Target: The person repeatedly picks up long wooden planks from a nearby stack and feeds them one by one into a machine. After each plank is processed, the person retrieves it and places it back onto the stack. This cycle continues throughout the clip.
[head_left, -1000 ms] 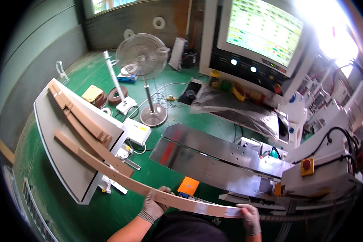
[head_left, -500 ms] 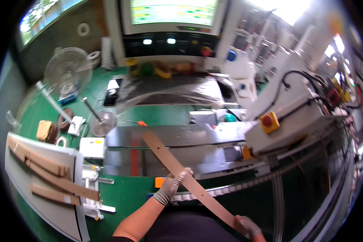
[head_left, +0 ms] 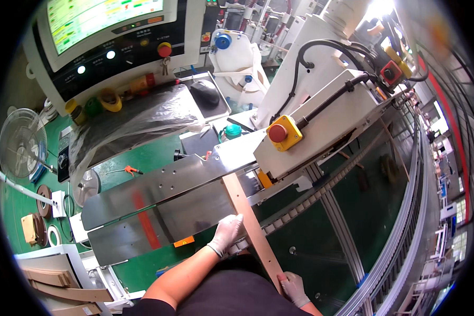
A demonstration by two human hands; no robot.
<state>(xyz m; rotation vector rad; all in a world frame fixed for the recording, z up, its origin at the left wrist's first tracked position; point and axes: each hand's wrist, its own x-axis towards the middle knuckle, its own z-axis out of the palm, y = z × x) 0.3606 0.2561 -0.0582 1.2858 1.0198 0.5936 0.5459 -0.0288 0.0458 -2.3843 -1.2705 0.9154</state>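
Note:
Both of my gloved hands grip a long, narrow tan board [head_left: 254,229] with small holes in its face. My left hand [head_left: 227,233] is closed on its left edge around the middle. Down at the near end, my right hand [head_left: 294,287] is closed on the right edge, with the thumb over the face. The board's far end lies over the right part of a shiny metal machine table [head_left: 184,203], beside an orange block [head_left: 264,179]; whether it touches the metal I cannot tell.
A white machine arm with a red-and-yellow emergency stop button [head_left: 279,134] stands just beyond the board. A toothed chain-like track [head_left: 305,199] curves to the right. More tan boards [head_left: 68,289] lie at lower left. A control panel [head_left: 121,47] and a fan [head_left: 22,142] are farther back.
My view has turned right toward the machine arm. The board has swung steeper, its far end moving right along the metal table to beside the orange block. Both hands keep their hold.

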